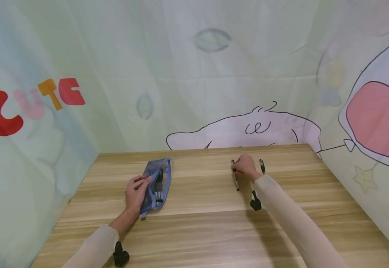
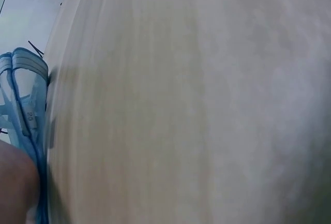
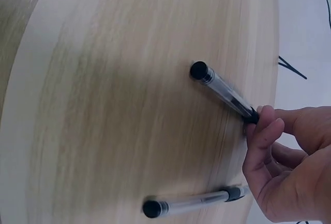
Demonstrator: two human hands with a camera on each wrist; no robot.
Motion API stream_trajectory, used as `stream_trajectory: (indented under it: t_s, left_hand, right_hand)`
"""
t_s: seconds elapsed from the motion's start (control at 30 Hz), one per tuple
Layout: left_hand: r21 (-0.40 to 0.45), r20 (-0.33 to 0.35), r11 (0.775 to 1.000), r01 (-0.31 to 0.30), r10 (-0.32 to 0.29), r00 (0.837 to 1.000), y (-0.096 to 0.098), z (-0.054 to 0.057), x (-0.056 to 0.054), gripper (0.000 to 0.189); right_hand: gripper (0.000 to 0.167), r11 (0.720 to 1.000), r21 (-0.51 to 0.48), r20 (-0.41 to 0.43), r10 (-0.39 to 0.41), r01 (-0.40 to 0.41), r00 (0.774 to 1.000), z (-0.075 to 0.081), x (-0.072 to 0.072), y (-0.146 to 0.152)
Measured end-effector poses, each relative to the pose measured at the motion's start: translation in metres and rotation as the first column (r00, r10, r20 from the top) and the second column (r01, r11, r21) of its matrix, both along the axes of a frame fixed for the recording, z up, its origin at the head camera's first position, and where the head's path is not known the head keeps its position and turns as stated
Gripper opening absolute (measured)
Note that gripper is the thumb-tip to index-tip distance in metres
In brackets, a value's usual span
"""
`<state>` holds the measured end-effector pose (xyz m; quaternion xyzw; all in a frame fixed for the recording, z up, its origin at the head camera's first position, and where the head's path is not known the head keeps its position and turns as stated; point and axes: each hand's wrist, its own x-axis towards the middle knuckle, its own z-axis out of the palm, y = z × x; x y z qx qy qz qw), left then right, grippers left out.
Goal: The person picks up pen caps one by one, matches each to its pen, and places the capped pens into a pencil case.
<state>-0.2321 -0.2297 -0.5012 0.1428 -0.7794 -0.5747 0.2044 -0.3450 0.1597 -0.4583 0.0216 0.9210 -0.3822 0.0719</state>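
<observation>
On the left of the table, my left hand (image 1: pixel 136 191) grips the near left side of a blue zippered pencil case (image 1: pixel 152 168). The case gapes, and several clear pens with black ends (image 1: pixel 159 188) lie inside. Farther right, the thumb and fingers of my right hand (image 1: pixel 246 165) pinch a clear gel pen (image 3: pixel 227 95) near its black grip section, its black end pointing toward me. A second gel pen (image 3: pixel 194 202) lies beside it on the wood, partly hidden behind the right wrist in the head view.
Both hands work over a wooden table (image 1: pixel 201 193) whose back edge meets a printed fabric backdrop (image 1: pixel 181 82). More fabric hangs along the left and right sides. A dark wrist device (image 1: pixel 255 203) hangs below the right sleeve, another (image 1: pixel 120 255) below the left.
</observation>
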Motion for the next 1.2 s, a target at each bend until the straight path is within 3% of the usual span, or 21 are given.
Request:
stream_trajectory:
  t_s: [0.23, 0.33, 0.5, 0.67, 0.9, 1.07, 1.2]
  left_hand:
    - [0.020, -0.017, 1.000, 0.005, -0.004, 1.000, -0.003, 0.001, -0.002, 0.042]
    - [0.028, -0.021, 1.000, 0.000, 0.001, 1.000, -0.004, 0.001, -0.003, 0.041]
    - [0.023, -0.030, 1.000, -0.011, 0.011, 0.999, -0.003, 0.003, -0.002, 0.039]
    - [0.020, -0.031, 1.000, -0.011, 0.011, 0.999, -0.003, 0.004, -0.001, 0.037]
    - [0.015, -0.064, 1.000, -0.024, 0.025, 0.998, -0.003, 0.002, -0.002, 0.035]
    - [0.004, -0.094, 1.000, -0.028, 0.029, 0.995, -0.001, -0.002, -0.001, 0.032]
    - [-0.001, -0.095, 1.000, -0.021, 0.021, 0.995, 0.000, -0.002, -0.001, 0.031]
  right_hand:
    - [0.017, 0.998, -0.056, 0.013, 0.012, -0.011, 1.000, 0.000, 0.000, -0.010]
    - [0.017, 0.988, -0.157, 0.062, 0.018, -0.008, 0.998, 0.002, 0.001, -0.019]
    - [0.017, 0.925, -0.379, 0.171, 0.070, 0.000, 0.983, 0.009, 0.007, -0.048]
    - [0.022, 0.850, -0.524, 0.208, 0.183, -0.049, 0.961, 0.010, 0.013, -0.087]
    - [0.025, 0.785, -0.611, 0.185, 0.268, -0.103, 0.945, -0.001, 0.018, -0.148]
    - [0.027, 0.752, -0.654, 0.185, 0.265, -0.083, 0.946, -0.012, 0.026, -0.181]
    - [0.027, 0.738, -0.671, 0.153, 0.229, -0.069, 0.961, -0.013, 0.030, -0.196]
